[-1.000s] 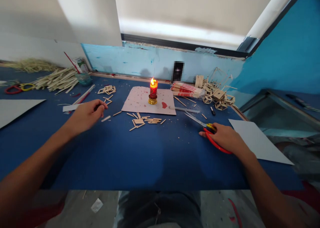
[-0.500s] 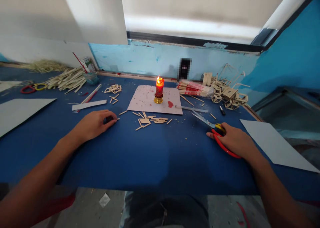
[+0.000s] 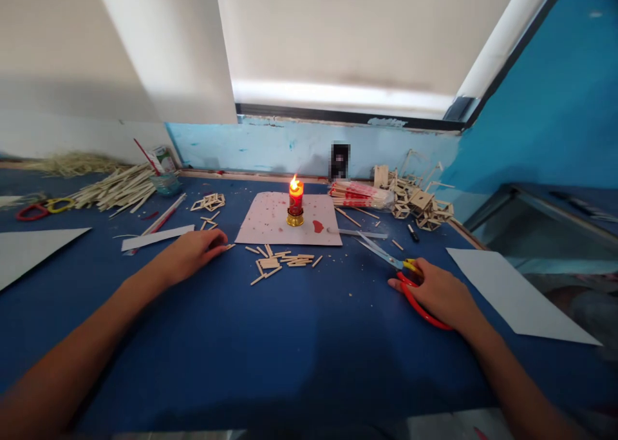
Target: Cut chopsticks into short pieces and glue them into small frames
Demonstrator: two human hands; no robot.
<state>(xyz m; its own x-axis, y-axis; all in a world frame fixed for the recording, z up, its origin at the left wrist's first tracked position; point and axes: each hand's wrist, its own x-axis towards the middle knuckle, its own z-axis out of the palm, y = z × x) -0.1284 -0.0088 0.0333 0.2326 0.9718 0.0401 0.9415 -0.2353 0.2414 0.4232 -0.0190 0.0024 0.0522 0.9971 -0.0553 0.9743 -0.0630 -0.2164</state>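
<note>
My left hand [image 3: 193,254] lies on the blue table [image 3: 290,350], fingers curled down onto a short wooden stick [image 3: 228,247] whose tip shows at my fingertips. My right hand [image 3: 439,293] rests on the table at the right, closed on the red and yellow handles of a pair of scissors [image 3: 396,266] whose blades point up and to the left. Between the hands lies a small pile of cut wooden sticks [image 3: 280,261]. Behind it a lit red candle [image 3: 295,198] stands on a pink sheet [image 3: 284,220].
Small stick frames [image 3: 208,203] and long sticks [image 3: 116,185] lie at the back left, with white card sheets [image 3: 29,247] and another pair of scissors [image 3: 41,208]. At the back right sit a packet of sticks [image 3: 360,195] and assembled stick frames [image 3: 418,200]. A white sheet [image 3: 512,295] lies at the right.
My left hand moved from the left toward the stick pile and settled down on a short stick. My right hand stayed on the scissors. The view shifted slightly.
</note>
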